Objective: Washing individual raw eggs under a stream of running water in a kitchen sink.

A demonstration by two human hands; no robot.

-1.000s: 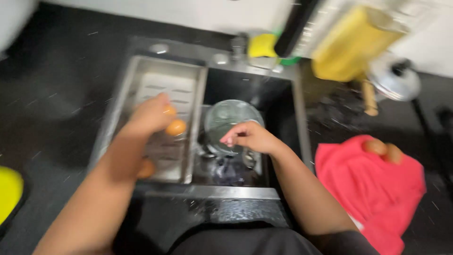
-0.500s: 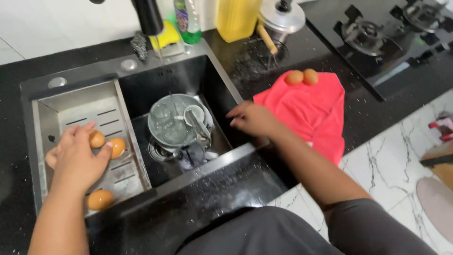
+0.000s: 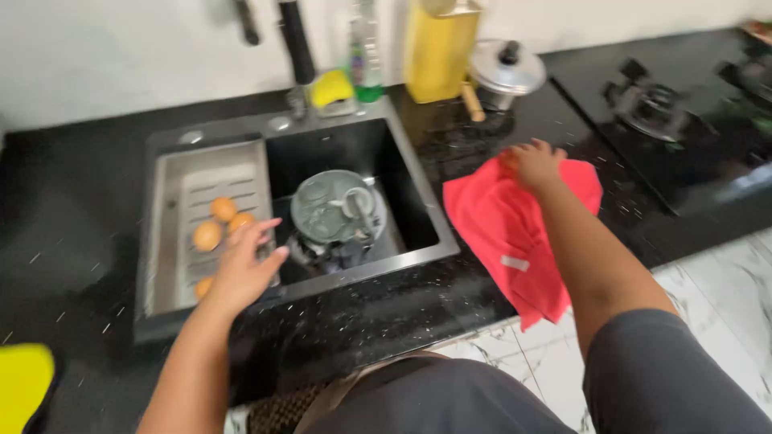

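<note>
Left hand: the left hand point(image 3: 241, 269) hovers at the left centre of the frame, over the inner edge of the draining tray point(image 3: 173, 233), fingers spread and holding nothing.
Eggs in tray: three brown eggs point(image 3: 207, 235) lie close together in the tray just above and left of that hand; a fourth shows partly below the wrist.
Right hand: the right hand point(image 3: 532, 165) reaches to the upper right centre, resting on the top edge of the red cloth point(image 3: 515, 233); the fingers curl over something orange at the cloth's edge, too blurred to tell whether they pinch it.
Red cloth: spread on the black table point(image 3: 386, 313) right of the sink point(image 3: 354, 153), one corner hanging over the front edge.
Sink: a pot with a glass lid point(image 3: 334, 210) sits in the dark basin, right of the tray.
Back of table: a tap, a yellow sponge point(image 3: 331, 87), a green bottle, a yellow jug point(image 3: 441, 52) and a small lidded steel pot point(image 3: 505, 71) stand along the wall.
Far right: a black gas stove point(image 3: 667, 112).
</note>
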